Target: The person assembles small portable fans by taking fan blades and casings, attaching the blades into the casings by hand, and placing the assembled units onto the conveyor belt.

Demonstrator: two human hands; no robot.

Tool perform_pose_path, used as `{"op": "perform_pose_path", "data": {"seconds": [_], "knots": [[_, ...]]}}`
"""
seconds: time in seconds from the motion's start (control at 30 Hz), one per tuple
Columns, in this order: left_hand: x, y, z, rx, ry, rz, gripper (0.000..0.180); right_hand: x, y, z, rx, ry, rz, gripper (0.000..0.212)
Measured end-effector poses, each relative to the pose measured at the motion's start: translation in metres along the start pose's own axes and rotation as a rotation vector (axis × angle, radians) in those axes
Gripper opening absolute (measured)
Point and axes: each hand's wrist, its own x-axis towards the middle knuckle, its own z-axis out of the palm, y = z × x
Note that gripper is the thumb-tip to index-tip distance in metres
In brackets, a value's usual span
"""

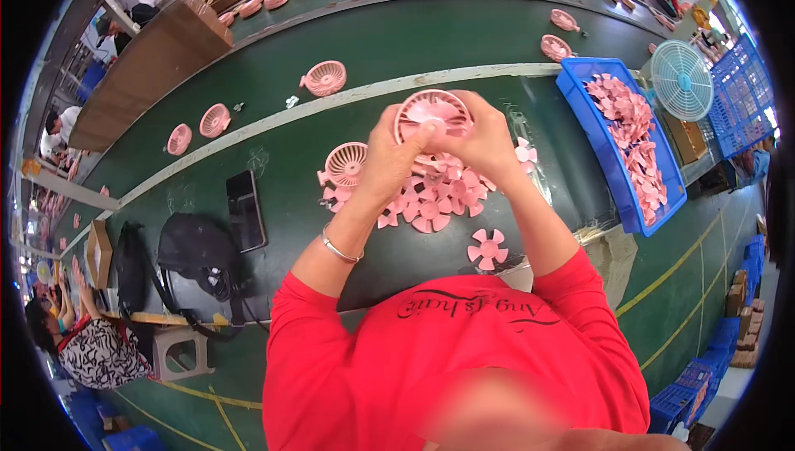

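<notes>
Green counter (302, 227), with a blue tray (598, 153) of pink fan blades (633, 140) at its right. A heap (431, 202) of similar blades lies mid-counter. Beside it in view, left hand (387, 153) and right hand (487, 140), both curled closed, grip a round pink fan case (419, 104) (thumbs at its front) containing one blade piece (443, 111).

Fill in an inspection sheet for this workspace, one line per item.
Surface: green table, with pale marks in places.
Job's things: pink fan in hand; loose blades heaped nearer the body; one casing at the heap's left; blue tray of more blades at right.
Clutter: dark phone and black bag at left.
Grip: left hand and right hand both hold the pink fan.
Cables: none certain; dark strands by the bag may be straps.
Surroundings: green belt beyond the table, carrying pink casings; another person at lower left.
</notes>
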Motion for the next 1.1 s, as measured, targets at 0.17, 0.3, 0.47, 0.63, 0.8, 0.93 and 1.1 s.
{"op": "perform_pose_path", "data": {"seconds": [0.17,0.3,0.47,0.63,0.8,0.93,1.1], "knots": [[-0.007,-0.007,-0.013,0.091,-0.003,-0.073,0.034,-0.001,0.003,0.006,0.363,-0.379,0.376,0.055],[-0.01,-0.007,-0.018,0.127,-0.048,-0.124,0.032,-0.005,0.015,0.013,0.266,-0.462,0.309,0.059],[-0.008,-0.005,-0.017,0.193,-0.065,-0.147,0.028,-0.019,0.032,0.031,0.295,-0.369,0.227,0.055],[-0.003,-0.015,-0.02,0.302,-0.064,-0.047,0.028,-0.016,0.021,0.024,0.349,-0.367,0.287,0.045],[0.001,-0.032,-0.023,0.237,-0.071,-0.04,0.029,-0.031,0.023,0.033,0.258,-0.15,0.132,0.033],[0.019,-0.042,-0.029,0.374,-0.064,-0.143,0.033,-0.022,0.045,0.039,0.203,-0.259,0.243,0.044],[0.09,-0.031,-0.065,0.419,0.05,-0.19,0.04,0.033,0.128,0.039,0.808,-0.101,0.759,0.052]]}}
